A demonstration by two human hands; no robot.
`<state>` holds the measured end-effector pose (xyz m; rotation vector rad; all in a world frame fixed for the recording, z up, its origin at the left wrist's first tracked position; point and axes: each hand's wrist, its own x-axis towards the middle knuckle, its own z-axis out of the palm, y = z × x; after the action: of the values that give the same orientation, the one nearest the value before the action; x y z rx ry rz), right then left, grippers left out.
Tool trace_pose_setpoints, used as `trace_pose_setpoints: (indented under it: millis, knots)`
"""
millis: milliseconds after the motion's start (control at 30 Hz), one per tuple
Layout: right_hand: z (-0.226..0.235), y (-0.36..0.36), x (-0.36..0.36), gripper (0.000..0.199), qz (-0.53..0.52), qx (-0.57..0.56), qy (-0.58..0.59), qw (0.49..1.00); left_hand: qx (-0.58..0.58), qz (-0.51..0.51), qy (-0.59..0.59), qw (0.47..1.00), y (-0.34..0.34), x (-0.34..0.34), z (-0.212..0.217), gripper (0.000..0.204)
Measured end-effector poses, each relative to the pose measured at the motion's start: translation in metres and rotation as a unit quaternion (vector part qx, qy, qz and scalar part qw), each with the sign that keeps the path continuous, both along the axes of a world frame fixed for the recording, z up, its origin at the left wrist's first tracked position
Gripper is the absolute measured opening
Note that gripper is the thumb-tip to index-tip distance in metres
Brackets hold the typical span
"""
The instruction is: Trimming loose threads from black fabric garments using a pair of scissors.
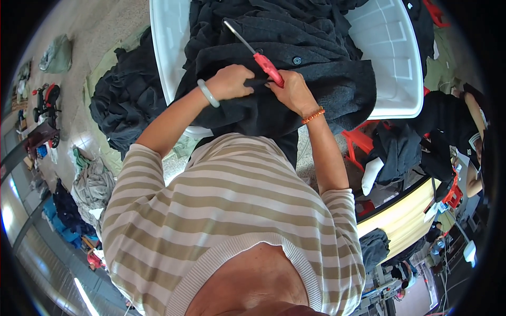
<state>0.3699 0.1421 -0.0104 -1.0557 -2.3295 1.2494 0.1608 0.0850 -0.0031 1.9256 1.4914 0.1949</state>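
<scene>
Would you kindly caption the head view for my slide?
Red-handled tool in the right grip, left grip on dark cloth at a white bin.

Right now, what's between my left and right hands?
In the head view, dark fabric lies between them; the red-handled tool in your right hand slants above that gap in the picture.

I see both hands at upper centre frame, close together but apart. The left hand (231, 82) curls its fingers inward, its forearm (174, 118) slanting up from left of centre; the right hand (293, 94) is clenched, its wrist above a steeper right forearm (329, 150).
</scene>
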Motion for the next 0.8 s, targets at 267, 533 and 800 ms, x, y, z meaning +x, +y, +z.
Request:
trace_pose_setpoints:
  millis: [267,533,800]
  knots:
    - [0.011,0.022,-0.001,0.021,-0.077,-0.059,0.004,0.995,0.019,0.329,-0.219,0.918,0.047,-0.015,-0.070,0.028]
    - [-0.014,0.014,-0.033,0.020,-0.136,0.085,0.014,0.987,0.044,0.324,-0.246,0.913,0.061,-0.018,-0.127,0.015]
    - [-0.015,0.007,-0.039,0.014,-0.145,0.169,-0.056,0.973,-0.157,0.360,-0.443,0.806,0.052,-0.004,-0.063,0.025]
